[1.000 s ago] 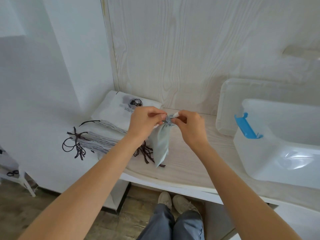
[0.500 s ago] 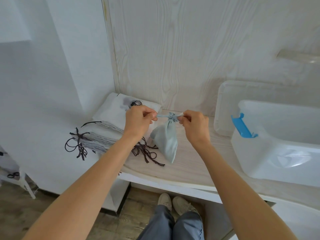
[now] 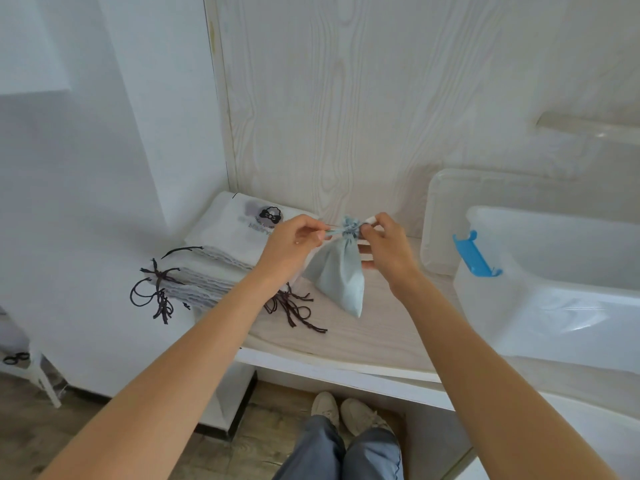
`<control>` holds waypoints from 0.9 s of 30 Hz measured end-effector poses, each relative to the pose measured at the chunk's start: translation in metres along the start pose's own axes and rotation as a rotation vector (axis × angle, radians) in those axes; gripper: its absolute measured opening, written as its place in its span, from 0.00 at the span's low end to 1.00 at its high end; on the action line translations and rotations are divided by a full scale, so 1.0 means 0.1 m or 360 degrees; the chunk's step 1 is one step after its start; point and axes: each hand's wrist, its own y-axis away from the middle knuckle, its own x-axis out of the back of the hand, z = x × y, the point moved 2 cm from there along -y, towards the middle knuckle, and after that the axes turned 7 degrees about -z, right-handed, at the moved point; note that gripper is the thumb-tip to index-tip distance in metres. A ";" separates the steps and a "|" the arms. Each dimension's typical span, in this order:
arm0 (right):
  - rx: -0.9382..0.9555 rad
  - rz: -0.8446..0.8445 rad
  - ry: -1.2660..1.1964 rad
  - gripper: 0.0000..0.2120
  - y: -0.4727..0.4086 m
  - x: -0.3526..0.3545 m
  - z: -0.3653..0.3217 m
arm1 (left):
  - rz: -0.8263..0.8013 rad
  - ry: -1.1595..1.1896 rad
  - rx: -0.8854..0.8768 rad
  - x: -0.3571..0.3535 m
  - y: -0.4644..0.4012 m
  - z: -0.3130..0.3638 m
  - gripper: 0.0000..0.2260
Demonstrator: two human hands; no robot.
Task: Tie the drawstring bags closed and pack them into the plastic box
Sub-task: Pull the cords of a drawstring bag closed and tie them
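Bright, soft daylight; sharp centre, wide-angle bending at edges.

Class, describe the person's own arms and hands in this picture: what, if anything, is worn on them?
Both forearms are bare, with no sleeves, watch or bracelets in view. The left hand seems to carry a thin ring on one finger; the right hand shows no jewellery. No gloves on either hand.

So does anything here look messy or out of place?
Mostly tidy. The one untidy spot is the stack of white bags: its dark cords dangle loose over the shelf's left edge. The blue bag hangs held by both hands, and the plastic box looks undamaged.
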 end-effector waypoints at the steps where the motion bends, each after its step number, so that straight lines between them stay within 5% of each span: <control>1: -0.0035 -0.0016 -0.0102 0.06 0.00 -0.02 -0.03 | -0.0051 -0.0028 -0.0002 -0.02 0.00 0.03 0.08; 7: -0.0042 0.0011 -0.0728 0.07 0.04 0.07 -0.18 | -0.0485 0.0025 0.0525 -0.10 -0.06 0.04 0.40; 10: 0.0023 0.0121 -0.0906 0.07 0.08 0.20 -0.27 | -0.0550 0.0369 0.0671 -0.13 -0.06 0.12 0.48; 12: 0.0096 0.0201 -0.0995 0.07 0.12 0.32 -0.37 | -0.0517 0.0683 0.0667 -0.20 -0.11 0.24 0.42; 16: 0.0248 0.0371 -0.1289 0.10 0.18 0.75 -0.60 | -0.0276 0.1167 0.0562 -0.47 -0.36 0.71 0.13; 19: 0.0352 0.0462 -0.1430 0.15 0.26 1.17 -0.71 | -0.0418 0.1767 0.0690 -0.77 -0.47 1.03 0.17; 21: 0.0363 0.0556 -0.1412 0.19 0.29 1.42 -0.72 | -0.0601 0.1805 0.0800 -1.03 -0.49 1.14 0.22; 27: 0.0207 0.0782 -0.1367 0.10 0.53 2.14 -0.64 | -0.0775 0.1550 0.0736 -1.78 -0.46 1.60 0.05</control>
